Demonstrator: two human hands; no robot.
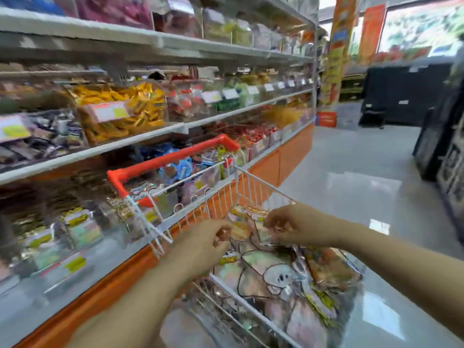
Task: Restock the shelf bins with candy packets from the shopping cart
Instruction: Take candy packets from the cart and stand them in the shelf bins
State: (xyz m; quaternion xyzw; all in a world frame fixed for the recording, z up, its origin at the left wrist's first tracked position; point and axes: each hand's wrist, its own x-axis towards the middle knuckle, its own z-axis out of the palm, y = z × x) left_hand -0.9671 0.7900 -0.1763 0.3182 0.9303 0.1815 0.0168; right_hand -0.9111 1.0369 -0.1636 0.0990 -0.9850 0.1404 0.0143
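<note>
Candy packets (273, 270) heaped in wire shopping cart (252, 187) beside shelf bins (120, 114) — pinched on top by right hand (286, 226); left hand (203, 244) curled alongside, grip lost in blur.

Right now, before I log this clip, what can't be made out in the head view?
All head view.
Grip: motion blur hides whether the left hand or right hand actually pinches the candy packets.
Price label: print blurred, unreadable.
Lower shelf bins: contents smeared by blur.
Shopping cart: bottom and wheels cut off by the frame's lower edge.

Bin labels (110, 111) blurred, seemingly nothing readable
</note>
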